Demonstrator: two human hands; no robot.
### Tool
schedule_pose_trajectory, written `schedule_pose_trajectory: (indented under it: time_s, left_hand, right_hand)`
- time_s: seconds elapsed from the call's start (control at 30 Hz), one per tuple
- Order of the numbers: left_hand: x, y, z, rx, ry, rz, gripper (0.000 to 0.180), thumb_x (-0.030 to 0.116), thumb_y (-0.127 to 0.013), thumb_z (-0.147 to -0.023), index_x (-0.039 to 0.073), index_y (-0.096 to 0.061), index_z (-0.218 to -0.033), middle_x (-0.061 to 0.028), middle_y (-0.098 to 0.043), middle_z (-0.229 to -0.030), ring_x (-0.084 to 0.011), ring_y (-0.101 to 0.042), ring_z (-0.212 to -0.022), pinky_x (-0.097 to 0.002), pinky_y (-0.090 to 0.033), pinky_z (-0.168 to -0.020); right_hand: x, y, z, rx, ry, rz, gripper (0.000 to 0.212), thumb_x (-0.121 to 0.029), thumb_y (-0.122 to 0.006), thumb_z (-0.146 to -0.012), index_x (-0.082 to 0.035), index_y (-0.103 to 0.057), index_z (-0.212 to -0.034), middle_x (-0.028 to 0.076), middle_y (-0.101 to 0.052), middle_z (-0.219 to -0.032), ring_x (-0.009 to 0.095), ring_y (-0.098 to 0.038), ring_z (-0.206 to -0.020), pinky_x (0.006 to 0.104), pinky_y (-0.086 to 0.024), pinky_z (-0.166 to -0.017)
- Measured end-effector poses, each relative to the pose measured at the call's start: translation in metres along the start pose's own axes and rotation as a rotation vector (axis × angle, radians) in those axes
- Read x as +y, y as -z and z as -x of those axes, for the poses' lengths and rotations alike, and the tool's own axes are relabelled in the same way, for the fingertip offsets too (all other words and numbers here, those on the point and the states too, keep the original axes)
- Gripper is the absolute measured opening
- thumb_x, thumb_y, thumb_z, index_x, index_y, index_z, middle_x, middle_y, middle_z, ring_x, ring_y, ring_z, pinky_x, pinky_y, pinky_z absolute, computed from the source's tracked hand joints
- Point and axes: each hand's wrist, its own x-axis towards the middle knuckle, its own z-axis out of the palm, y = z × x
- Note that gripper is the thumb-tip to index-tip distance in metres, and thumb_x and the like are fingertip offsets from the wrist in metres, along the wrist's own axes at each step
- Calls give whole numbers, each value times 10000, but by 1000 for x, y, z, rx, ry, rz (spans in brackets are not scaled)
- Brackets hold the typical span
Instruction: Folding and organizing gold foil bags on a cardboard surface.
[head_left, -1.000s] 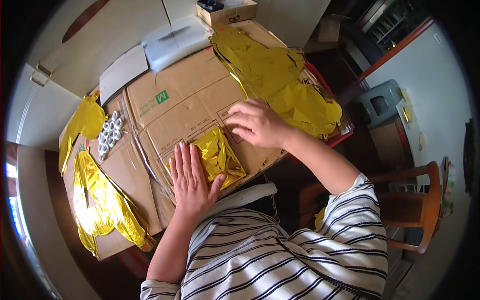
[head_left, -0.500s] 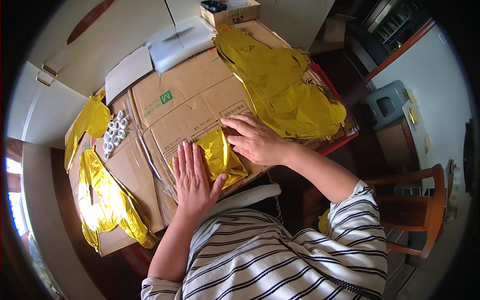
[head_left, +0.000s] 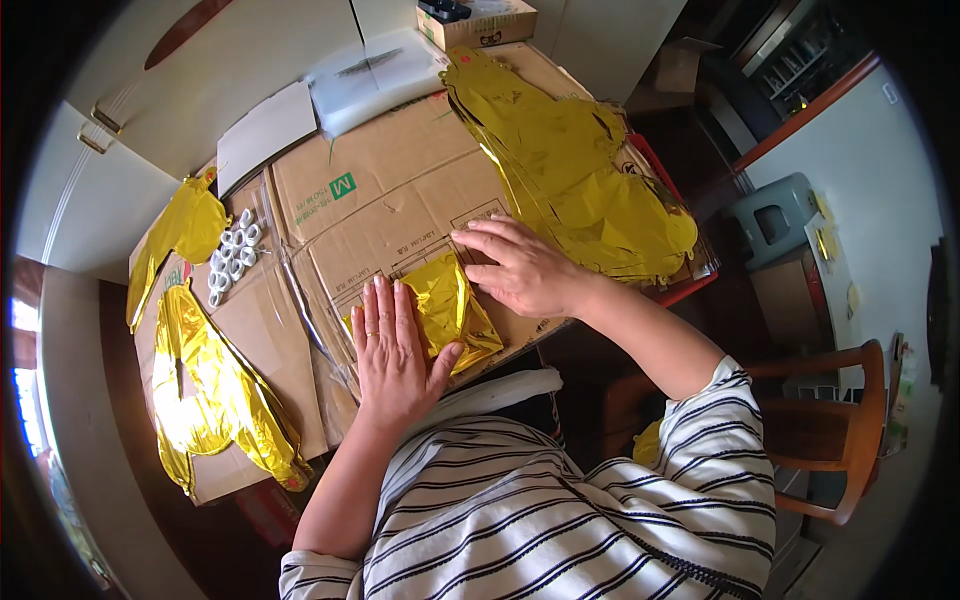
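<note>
our left hand (head_left: 392,365) lies flat, palm down, its fingers straight and close together and the thumb held out to the side, over the left part of a folded gold foil piece (head_left: 437,297). our right hand (head_left: 525,277) comes in palm down, fingers apart and lightly bent beside that piece's right edge; we cannot tell whether it pinches the foil. the piece sits on the cardboard (head_left: 375,215), near the edge closest to us, its creased surface catching the light. to our right, beyond the right hand, large gold foil sheets (head_left: 560,150) spread over the cardboard. to our left we see a cluster of small white rings (head_left: 240,243), and near it two more gold shapes, a closer one (head_left: 200,385) bright with glare and a farther one (head_left: 187,225). along the far side lie a grey board (head_left: 265,135) and a translucent plastic stack (head_left: 372,82), with a small carton (head_left: 490,32) beyond.
</note>
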Motion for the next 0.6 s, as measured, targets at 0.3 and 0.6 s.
schedule_pose_trajectory:
  time_s: [0.3,0.6]
  left_hand:
    - [0,-2,1,1,4,6,949,605,-533,-975,-44,-225,-1595,-330,-201,-1644,-450,-149,-1559,-555,-67,-1253]
    - [0,0,1,-21,8,10,933,597,-529,-979,-19,-220,-1607,-329,-188,-1649,-453,-146,-1559,-552,-63,-1254]
  right_hand:
    - [-2,-3,-1,95,-21,-88,203,-126,-701,-907,-82,-712,-1104,124,-571,-1407,323,-522,-1321,448,-416,-1128]
    - [22,0,-25,81,-108,-115,237,-126,-733,-877,-98,-735,-1113,67,-638,-1253,271,-568,-1185,395,-450,-1054]
